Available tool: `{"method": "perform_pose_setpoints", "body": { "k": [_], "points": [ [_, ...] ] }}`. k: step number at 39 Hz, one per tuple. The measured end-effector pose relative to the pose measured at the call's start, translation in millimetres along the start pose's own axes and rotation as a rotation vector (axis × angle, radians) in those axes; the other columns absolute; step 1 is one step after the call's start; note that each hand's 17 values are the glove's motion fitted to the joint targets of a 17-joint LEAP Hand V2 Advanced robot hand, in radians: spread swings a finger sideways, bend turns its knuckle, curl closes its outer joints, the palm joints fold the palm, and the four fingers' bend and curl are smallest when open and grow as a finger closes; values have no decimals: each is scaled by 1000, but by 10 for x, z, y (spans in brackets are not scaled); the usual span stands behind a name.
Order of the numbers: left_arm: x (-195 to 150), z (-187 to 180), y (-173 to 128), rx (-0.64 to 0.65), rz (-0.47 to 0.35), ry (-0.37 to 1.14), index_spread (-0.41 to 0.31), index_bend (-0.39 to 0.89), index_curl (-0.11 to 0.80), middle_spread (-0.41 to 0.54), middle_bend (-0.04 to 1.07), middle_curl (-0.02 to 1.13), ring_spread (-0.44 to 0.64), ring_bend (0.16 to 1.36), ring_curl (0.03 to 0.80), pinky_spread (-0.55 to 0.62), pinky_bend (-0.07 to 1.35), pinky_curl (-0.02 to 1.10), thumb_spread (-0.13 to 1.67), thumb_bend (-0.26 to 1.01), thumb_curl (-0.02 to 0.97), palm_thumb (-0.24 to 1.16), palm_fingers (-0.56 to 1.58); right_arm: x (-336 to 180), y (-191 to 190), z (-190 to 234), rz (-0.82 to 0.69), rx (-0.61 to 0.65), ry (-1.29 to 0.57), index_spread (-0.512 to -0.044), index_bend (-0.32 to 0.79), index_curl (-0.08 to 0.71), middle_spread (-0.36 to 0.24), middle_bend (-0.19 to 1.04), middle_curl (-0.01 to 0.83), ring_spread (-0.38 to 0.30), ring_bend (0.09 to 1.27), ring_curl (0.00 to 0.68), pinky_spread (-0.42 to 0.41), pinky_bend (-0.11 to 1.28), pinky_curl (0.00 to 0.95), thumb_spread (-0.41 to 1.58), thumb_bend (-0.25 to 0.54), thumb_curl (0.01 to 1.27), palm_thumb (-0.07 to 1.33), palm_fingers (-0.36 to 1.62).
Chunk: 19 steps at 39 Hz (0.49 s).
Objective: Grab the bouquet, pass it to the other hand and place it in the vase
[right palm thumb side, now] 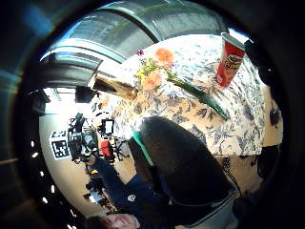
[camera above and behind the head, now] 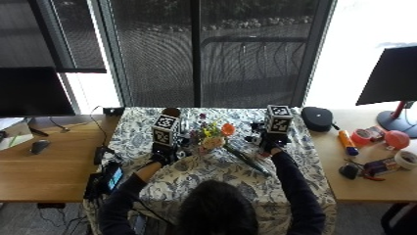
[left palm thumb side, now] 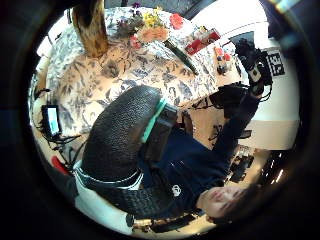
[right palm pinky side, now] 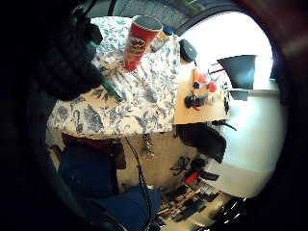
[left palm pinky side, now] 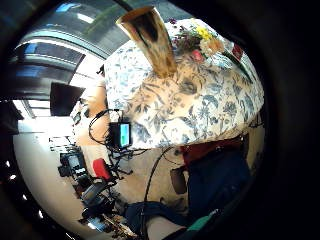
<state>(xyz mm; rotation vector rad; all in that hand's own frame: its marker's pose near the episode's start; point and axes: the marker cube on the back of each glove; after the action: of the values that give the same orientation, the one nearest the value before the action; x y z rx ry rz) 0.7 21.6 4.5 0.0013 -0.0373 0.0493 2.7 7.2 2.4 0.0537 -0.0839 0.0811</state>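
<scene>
The bouquet (camera above and behind the head: pixel 213 133), with orange, yellow and purple flowers and a long green stem, lies in the middle of the floral tablecloth (camera above and behind the head: pixel 215 171). It also shows in the palm views as the bouquet (left palm thumb side: pixel 152 30) and the bouquet (right palm thumb side: pixel 159 69). An amber vase (left palm pinky side: pixel 150 40) stands upright beside the flower heads, to their left. My left hand (camera above and behind the head: pixel 163 154) hovers left of the bouquet, near the vase. My right hand (camera above and behind the head: pixel 268 145) hovers right of the stem. Neither hand holds anything, and their fingers look relaxed.
A red Pringles can (right palm pinky side: pixel 139 41) stands on the cloth near my right hand. A black pouch (camera above and behind the head: pixel 318 119) and small desk items (camera above and behind the head: pixel 371 147) lie on the wooden desk to the right. A small screen device (camera above and behind the head: pixel 107 178) hangs at the table's left edge.
</scene>
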Motion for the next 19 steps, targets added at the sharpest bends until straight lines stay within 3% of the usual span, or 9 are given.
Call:
{"method": "perform_pose_setpoints", "body": {
  "k": [7, 12, 15, 19],
  "points": [
    [28, 0, 48, 30, 21, -5, -22, 147, 309, 214, 162, 260, 363, 504, 252, 417, 282, 288, 1084, -32, 242, 113, 167, 316, -502, 386, 76, 26, -117, -191, 71, 97, 43, 352, 322, -36, 783, 333, 119, 620, 321, 1116, -9, 248, 257, 535],
    [25, -15, 104, 38, 23, 14, -18, 124, 297, 229, 165, 262, 376, 536, 262, 422, 310, 303, 1060, -35, 246, 80, 120, 495, -868, 872, 93, -37, -151, -178, 86, 112, 38, 337, 331, -48, 765, 340, 105, 608, 329, 1116, -17, 258, 267, 547],
    [-22, 42, 59, 30, 20, 7, -12, 86, 275, 248, 160, 262, 382, 571, 273, 426, 346, 318, 1048, -33, 249, 69, 67, 435, -958, 1066, -6, -49, -229, -175, 90, 120, 36, 323, 335, -53, 752, 342, 108, 599, 333, 1114, -16, 264, 278, 536],
    [-51, 76, 69, -1, 1, -6, -10, 86, 255, 272, 167, 261, 403, 595, 281, 432, 393, 334, 1032, -33, 254, 51, -4, 199, -778, 1152, -223, -125, -390, -173, 77, 121, 37, 285, 334, -52, 744, 347, 109, 613, 342, 1111, -16, 271, 288, 500]
  ]
}}
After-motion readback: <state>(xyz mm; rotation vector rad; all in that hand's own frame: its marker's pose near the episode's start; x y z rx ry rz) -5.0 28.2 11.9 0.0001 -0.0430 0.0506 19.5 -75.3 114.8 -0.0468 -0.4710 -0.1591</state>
